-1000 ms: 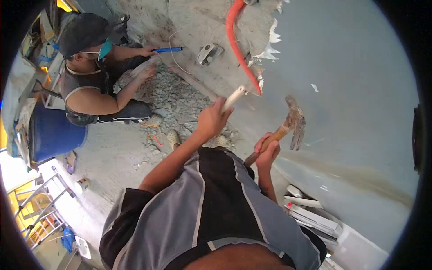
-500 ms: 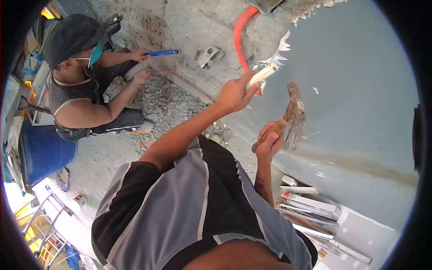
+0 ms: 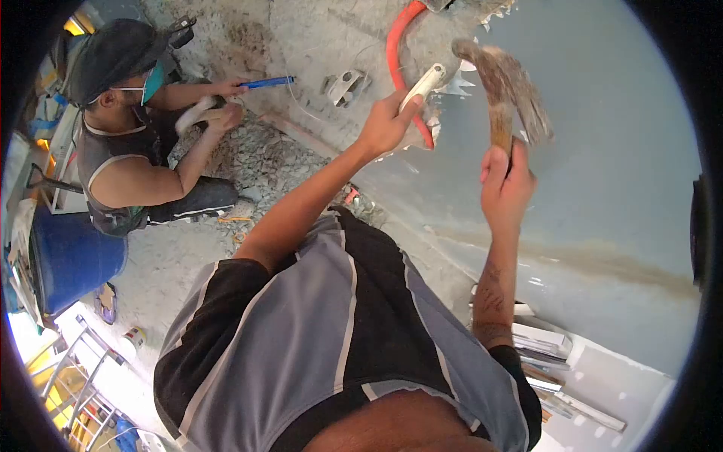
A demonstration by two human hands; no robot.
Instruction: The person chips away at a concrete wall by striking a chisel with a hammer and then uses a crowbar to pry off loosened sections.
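My left hand (image 3: 386, 124) is closed around a cream-coloured chisel (image 3: 423, 87), in front of the torn edge of the grey wall skin. Its blunt end with a dark spot points up; the working end is hidden. In my right hand (image 3: 508, 184) I grip a worn hammer (image 3: 501, 113) by its wooden handle. The hammer's head is raised, blurred by motion, and apart from the chisel. Behind my left hand runs an orange-red hose (image 3: 394, 56). The smooth grey wall surface (image 3: 610, 151) spreads out to the right.
A crouching co-worker (image 3: 124, 135) at the left holds a blue chisel (image 3: 267, 83) and a hammer (image 3: 202, 113) beside rubble (image 3: 275, 162). A blue bin (image 3: 79, 252) stands behind them. White boards and trim pieces (image 3: 538, 343) lie at lower right; a metal ladder (image 3: 79, 384) is at lower left.
My right hand has lifted the hammer up and to the right, turning its head upward. My left hand has shifted slightly left and up with the chisel. The co-worker's hammer hand has moved slightly.
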